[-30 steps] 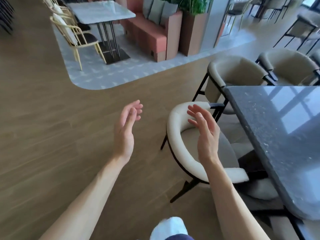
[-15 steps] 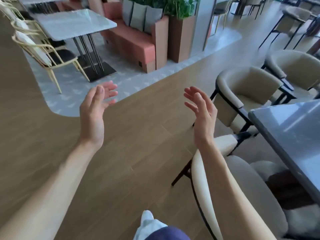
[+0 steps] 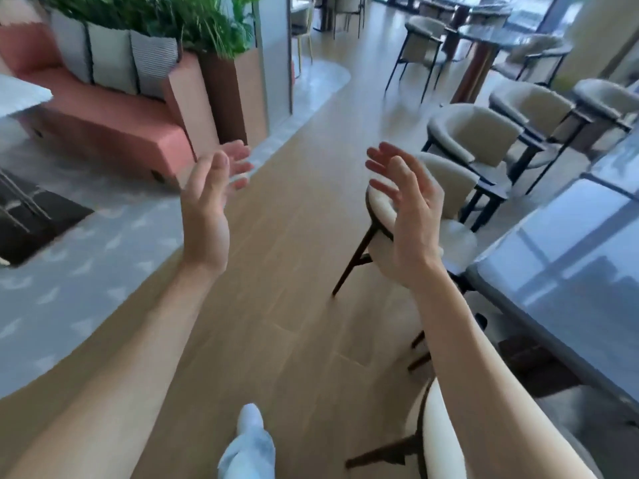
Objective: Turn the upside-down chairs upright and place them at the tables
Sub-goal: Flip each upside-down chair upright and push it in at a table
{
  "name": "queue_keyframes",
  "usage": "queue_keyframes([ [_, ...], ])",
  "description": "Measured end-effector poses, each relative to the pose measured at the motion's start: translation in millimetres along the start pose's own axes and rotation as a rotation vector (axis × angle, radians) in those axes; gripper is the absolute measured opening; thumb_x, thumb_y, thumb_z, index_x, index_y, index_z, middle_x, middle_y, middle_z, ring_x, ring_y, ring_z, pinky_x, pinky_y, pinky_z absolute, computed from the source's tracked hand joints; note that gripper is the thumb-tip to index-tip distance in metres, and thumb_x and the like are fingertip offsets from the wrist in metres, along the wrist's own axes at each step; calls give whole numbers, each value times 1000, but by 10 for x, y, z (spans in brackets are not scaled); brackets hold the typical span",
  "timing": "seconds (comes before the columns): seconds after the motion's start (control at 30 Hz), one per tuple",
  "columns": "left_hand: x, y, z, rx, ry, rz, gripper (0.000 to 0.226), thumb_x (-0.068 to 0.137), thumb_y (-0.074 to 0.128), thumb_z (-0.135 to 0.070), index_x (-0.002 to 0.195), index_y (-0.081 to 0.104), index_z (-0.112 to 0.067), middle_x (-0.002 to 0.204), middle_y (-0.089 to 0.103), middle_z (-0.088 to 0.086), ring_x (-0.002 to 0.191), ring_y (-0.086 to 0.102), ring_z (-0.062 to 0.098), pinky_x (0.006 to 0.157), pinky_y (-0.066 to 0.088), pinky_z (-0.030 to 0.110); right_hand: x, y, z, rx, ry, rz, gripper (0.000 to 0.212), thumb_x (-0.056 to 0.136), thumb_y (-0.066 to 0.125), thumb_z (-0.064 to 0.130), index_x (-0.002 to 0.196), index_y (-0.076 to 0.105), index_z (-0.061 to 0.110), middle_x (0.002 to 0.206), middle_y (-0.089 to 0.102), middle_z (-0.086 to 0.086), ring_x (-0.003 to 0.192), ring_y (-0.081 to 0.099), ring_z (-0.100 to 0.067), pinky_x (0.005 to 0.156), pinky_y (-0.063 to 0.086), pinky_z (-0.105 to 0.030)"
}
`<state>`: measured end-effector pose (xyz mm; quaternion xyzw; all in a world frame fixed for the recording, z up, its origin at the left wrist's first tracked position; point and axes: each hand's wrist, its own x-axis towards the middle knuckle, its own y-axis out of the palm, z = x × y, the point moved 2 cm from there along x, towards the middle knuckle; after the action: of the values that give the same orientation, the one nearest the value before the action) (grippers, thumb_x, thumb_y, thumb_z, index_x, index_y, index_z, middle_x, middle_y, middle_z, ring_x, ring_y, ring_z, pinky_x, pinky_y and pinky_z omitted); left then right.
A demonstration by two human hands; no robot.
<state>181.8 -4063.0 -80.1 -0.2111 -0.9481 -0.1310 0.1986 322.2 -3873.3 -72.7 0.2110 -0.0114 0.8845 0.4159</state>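
Walking between chairs, left hand [image 3: 207, 216] and right hand [image 3: 406, 216] raised mid-frame, fingers loosely spread, gripping nothing. Standing upright at right along the grey table [image 3: 567, 257]: cream chairs [image 3: 473, 133]. Probably searching for an upturned chair; none showing here.

A: what's the room like?
B: wood plank floor [image 3: 297, 236] up the middle, grey patterned carpet [image 3: 79, 271] lower left.
A: and upper left?
B: pink sofa [image 3: 103, 115], striped cushions [image 3: 114, 57], planter [image 3: 235, 95] with greenery. Bright windows [image 3: 532, 12] upper right.
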Motion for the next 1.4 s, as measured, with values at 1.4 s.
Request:
queue_keyframes([
  [1.4,5713,5845,6076,216,-261,2020,32,92,52,-22,114,68,-38,122,69,-10,119,61,14,105,45,38,4577,-627,-4402,-430,691,-1693,30,96,59,37,125,63,29,119,66,19,115,61,3,105,46,-28],
])
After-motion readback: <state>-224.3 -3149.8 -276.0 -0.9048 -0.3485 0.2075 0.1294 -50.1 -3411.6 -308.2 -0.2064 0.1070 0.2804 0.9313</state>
